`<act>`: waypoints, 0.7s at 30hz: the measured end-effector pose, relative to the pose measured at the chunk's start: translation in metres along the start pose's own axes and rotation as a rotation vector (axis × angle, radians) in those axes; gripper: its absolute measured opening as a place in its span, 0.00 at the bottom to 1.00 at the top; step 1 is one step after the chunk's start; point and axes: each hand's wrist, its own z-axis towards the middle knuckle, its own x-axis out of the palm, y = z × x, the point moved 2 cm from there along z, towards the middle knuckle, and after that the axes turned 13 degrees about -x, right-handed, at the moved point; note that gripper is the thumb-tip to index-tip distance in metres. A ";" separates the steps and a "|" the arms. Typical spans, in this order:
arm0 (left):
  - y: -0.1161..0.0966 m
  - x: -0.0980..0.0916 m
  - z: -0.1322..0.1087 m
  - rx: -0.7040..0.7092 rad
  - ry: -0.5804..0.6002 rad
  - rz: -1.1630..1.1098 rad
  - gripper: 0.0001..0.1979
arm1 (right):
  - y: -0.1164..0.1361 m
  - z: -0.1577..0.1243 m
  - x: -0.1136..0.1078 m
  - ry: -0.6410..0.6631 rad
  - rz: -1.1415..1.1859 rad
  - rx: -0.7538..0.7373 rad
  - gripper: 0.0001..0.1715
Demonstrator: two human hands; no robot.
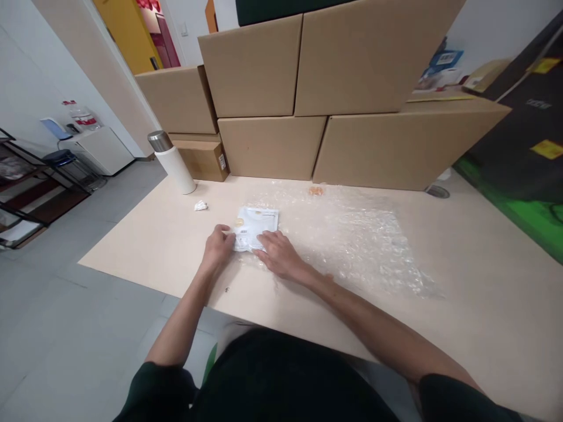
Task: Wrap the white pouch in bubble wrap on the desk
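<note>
A white flat packet [254, 221] with printing lies on a sheet of clear bubble wrap [352, 234] on the table. At the packet's left side, my left hand [217, 247] has its fingers curled in at the left edge of the wrap, thumb close to the packet. My right hand [280, 255] lies across the packet's lower right part with its fingers stretched out and slightly apart, pressing on it. The wrap spreads out to the right, beyond my right forearm.
A white bottle with a metal cap [176, 167] and a small crumpled white scrap [201, 206] stand left on the table [145, 240]. Stacked cardboard boxes [272, 146] line the back edge. An orange piece [315, 191] lies by the wrap's far edge.
</note>
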 end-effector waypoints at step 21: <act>-0.093 0.111 -0.075 0.623 0.304 0.483 0.22 | -0.070 -0.100 -0.045 -0.580 1.168 0.630 0.14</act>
